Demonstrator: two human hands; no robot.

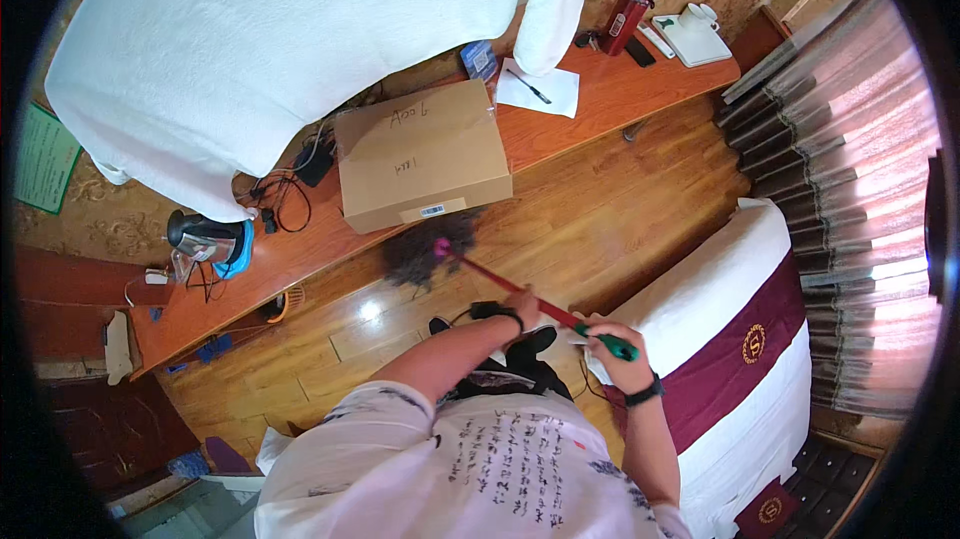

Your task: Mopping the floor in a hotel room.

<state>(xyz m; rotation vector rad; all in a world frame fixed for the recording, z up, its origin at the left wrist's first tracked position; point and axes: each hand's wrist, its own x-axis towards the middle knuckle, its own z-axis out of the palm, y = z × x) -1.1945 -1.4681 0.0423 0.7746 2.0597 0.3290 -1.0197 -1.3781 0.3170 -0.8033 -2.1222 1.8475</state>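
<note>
A mop (491, 278) with a red pole slants from lower right to upper left before me. My right hand (621, 355) is closed around its green grip, and my left hand (525, 308) holds the red pole lower down. The dark grey, shaggy mop head (420, 254) lies on the wood floor (592, 216) by the front edge of the desk, partly hidden by a cardboard box (420, 152) on the desktop. A pinkish joint (442, 247) links head and pole. Dark bands circle both my wrists.
The wooden desk (559, 141) bears an electric kettle (206, 235), cables, a red flask (628, 13), and paper with a pen. White cloth (300, 28) hangs above it. A bed (697, 261) with a maroon runner stands at the right, beside curtains (832, 164). An orange basket (289, 304) is under the desk.
</note>
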